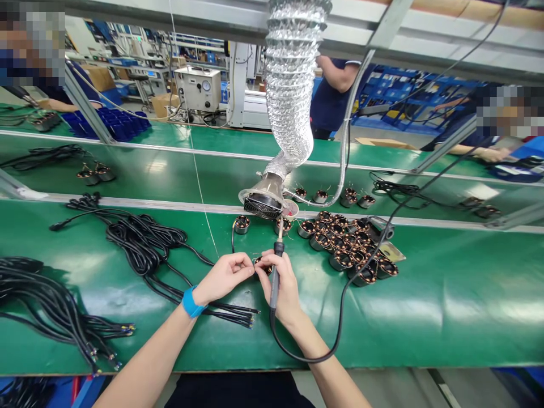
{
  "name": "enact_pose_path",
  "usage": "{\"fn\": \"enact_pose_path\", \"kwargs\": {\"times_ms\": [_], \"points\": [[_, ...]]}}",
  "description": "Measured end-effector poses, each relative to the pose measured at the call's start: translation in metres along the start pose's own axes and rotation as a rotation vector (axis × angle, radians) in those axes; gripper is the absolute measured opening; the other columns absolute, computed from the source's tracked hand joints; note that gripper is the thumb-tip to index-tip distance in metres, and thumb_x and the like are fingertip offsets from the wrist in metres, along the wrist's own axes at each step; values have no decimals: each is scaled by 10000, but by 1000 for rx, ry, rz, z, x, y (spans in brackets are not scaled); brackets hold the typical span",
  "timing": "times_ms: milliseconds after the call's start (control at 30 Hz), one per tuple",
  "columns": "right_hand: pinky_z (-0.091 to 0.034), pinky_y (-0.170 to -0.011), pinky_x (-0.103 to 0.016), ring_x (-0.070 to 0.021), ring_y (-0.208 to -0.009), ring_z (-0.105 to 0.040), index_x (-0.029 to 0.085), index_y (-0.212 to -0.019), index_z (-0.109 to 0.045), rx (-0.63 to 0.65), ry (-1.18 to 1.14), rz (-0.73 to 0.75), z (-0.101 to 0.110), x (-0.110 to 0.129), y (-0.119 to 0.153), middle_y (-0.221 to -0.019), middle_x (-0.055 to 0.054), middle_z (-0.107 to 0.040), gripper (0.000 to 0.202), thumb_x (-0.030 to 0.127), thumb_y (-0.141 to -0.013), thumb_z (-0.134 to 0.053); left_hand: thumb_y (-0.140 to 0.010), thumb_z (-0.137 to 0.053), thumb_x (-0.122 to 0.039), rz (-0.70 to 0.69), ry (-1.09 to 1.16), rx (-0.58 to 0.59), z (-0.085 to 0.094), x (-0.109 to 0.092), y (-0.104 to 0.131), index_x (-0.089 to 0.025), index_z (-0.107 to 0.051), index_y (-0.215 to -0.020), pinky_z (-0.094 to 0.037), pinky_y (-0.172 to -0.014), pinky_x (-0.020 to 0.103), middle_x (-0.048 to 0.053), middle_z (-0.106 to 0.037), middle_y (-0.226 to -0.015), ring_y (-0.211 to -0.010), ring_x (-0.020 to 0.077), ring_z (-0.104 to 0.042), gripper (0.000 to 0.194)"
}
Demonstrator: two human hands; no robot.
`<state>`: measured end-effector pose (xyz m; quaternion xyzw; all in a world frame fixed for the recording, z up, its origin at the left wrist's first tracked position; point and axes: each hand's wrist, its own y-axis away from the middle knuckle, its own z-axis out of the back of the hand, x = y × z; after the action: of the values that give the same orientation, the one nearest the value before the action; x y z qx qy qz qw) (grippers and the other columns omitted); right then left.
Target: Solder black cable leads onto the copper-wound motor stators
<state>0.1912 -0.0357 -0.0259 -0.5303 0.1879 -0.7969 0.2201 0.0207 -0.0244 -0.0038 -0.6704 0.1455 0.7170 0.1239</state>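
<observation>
My right hand (285, 286) grips a soldering iron (275, 286), its tip pointing up and away from me. The thumb and fingers of that hand also reach a copper-wound motor stator (266, 267), which they partly hide. At the stator's left side, my left hand (225, 276), with a blue band at the wrist, is closed in a pinch; what lies between its fingertips is too small to make out. Just beyond stand a stator with a black cable (242, 224) and another stator (283, 225) behind the iron's tip.
A fume extractor nozzle (262, 205) hangs ahead under a foil duct (293, 85). Many stators (340, 243) are grouped at right. Black cables (144, 243) lie at left, with another cable bundle (51, 294) nearer. The iron's cord (342, 317) loops rightward. Co-workers are across the bench.
</observation>
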Motion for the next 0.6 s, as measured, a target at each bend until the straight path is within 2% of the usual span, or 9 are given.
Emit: {"fn": "enact_pose_path", "kwargs": {"times_ms": [100,200,333,467,600], "points": [[-546,-865,-336,-167,-971,-616,255,-1055,-535,23,-11,-7,1,2,-1,-1070,-52,-529,204,108,-914,-538,-880,-617,-418,-45,-79,-1,0,3,0,-141,-618,-785,-406,-638,228,6,-588,-743,-682,128,-511,293],[-547,-819,-321,-149,-882,-596,255,-1057,-523,62,-15,-29,3,6,-2,-1050,-45,-506,209,101,-915,-514,-905,-575,-378,-103,-234,-19,-1,6,1,-148,-641,-786,-378,-610,230,15,-591,-747,-665,131,-491,267],[-527,-867,-333,-169,-952,-573,255,-1070,-529,145,44,-17,6,12,-2,-1032,-47,-493,208,104,-939,-474,-912,-551,-308,-164,-356,-15,0,5,3,-156,-623,-735,-327,-573,228,-3,-537,-697,-629,119,-437,244],[-520,-894,-331,-177,-996,-579,283,-1162,-538,222,114,2,10,13,1,-1088,-58,-493,267,126,-973,-433,-907,-566,-303,-135,-329,25,2,3,3,-154,-582,-696,-310,-564,228,-22,-492,-650,-608,108,-412,258],[-521,-899,-332,-201,-1042,-584,315,-1221,-559,247,200,34,14,11,5,-1138,-62,-525,314,153,-975,-451,-890,-608,-384,-6,-134,43,4,3,3,-142,-614,-774,-368,-596,225,-5,-571,-702,-637,116,-478,268]]}}
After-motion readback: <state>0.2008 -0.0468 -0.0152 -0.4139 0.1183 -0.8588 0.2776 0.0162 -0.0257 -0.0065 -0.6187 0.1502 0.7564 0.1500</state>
